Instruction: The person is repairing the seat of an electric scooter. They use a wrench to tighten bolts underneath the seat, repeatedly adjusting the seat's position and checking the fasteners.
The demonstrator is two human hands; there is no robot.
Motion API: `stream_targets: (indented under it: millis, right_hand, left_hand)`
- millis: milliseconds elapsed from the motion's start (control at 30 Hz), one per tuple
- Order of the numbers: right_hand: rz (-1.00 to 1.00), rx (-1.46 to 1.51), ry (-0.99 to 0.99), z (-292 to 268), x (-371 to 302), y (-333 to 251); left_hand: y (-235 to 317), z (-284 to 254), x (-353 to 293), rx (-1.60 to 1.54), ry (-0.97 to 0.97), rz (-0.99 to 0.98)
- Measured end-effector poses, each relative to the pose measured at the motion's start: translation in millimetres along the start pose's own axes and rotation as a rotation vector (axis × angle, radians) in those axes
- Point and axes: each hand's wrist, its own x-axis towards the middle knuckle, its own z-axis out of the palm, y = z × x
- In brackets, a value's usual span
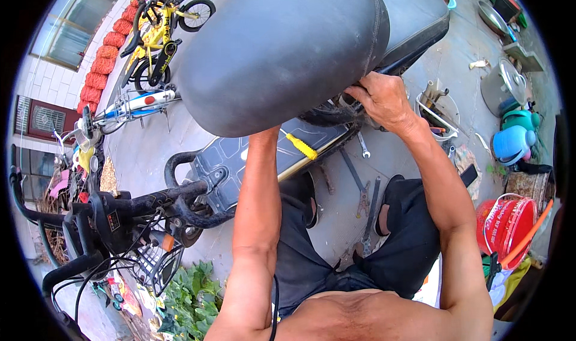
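Note:
A large black scooter seat [282,53] is tilted up in front of me and covers much of the upper middle. My left forearm [258,179] reaches up behind its near edge, and the seat hides that hand. At the seat's lower right edge, my right hand [384,99] is closed, thumb and fingers pinched together. What they grip is hidden underneath. Behind it lies a second black seat [423,23]. Below, the scooter's footboard [225,155] carries a tool with a yellow handle [302,146], its shaft partly out of sight.
A wrench [364,146] and pliers [363,202] lie on the floor near my feet. On the right stand a white bucket of tools [453,110], a lidded metal pot [504,89] and a red bucket [507,224]. Handlebars [90,233] extend left; a yellow bicycle [153,41] stands beyond.

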Motion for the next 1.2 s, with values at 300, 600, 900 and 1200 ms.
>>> stream_targets:
  millis: [300, 600, 900, 1200]
  right_hand:
    - [0.033, 0.003, -0.025, -7.7, 11.4, 10.3]
    - [0.147, 0.091, -0.093, -17.6, 19.7, 4.8]
    - [0.203, 0.35, 0.032, -1.3, 17.2, 24.3]
    - [0.302, 0.658, -0.006, 19.5, 10.7, 31.8]
  left_hand:
    - [0.1, -2.3, -5.1, 0.047, 0.001, -0.034]
    - [1.7, -4.7, -5.5, 0.046, -0.007, -0.07]
    - [2.0, -1.0, -7.0, 0.036, -0.01, -0.09]
    - [3.2, -4.8, -7.9, 0.048, -0.014, -0.107]
